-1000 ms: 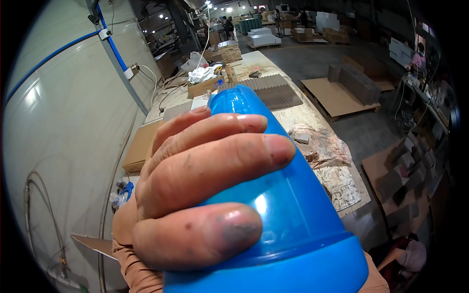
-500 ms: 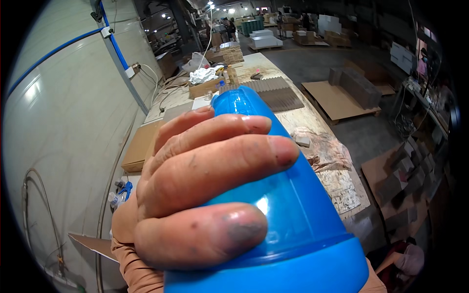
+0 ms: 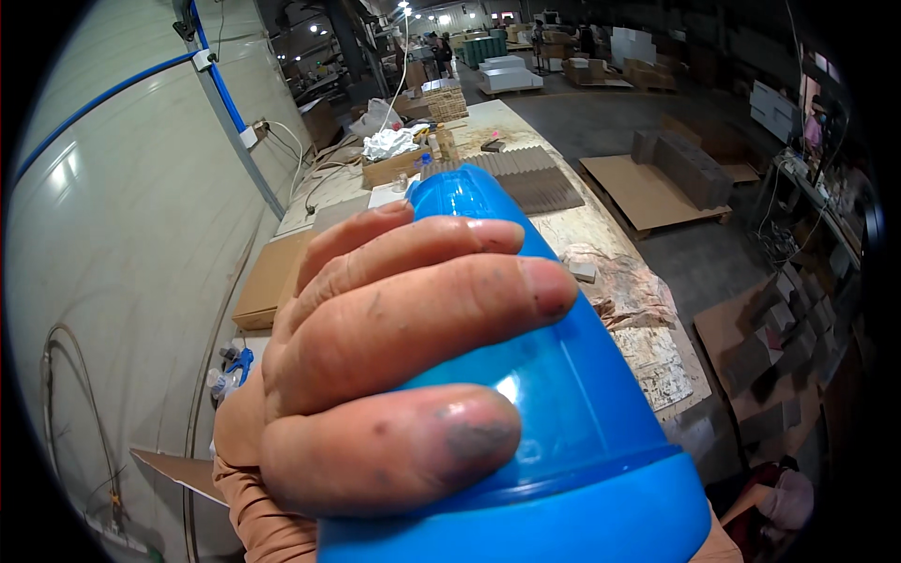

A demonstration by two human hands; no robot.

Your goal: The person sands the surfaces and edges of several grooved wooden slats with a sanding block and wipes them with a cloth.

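Note:
My left hand (image 3: 404,338) is close in front of me, its fingers wrapped across a translucent blue plastic bottle (image 3: 587,385). The bottle is tilted, its wide, solid blue end low in the picture and its narrower end pointing away over the workbench. My fingers have dark smudges on them, and a beige sleeve (image 3: 267,516) covers the wrist. The bottle hides much of the bench below. My right hand does not show; only a beige patch, perhaps a sleeve, appears past the bottle's lower right side.
On the workbench (image 3: 657,361) lie grey corrugated pieces (image 3: 540,178), a crumpled stained cloth (image 3: 629,281) and a cardboard box (image 3: 272,281). A wall (image 3: 122,244) runs along the left. At the right are a cardboard-topped pallet (image 3: 619,192) and a person in a pale shirt (image 3: 786,499).
The nearest finger has shifted very slightly up and right on the bottle. Otherwise the hand and bottle hold nearly the same position.

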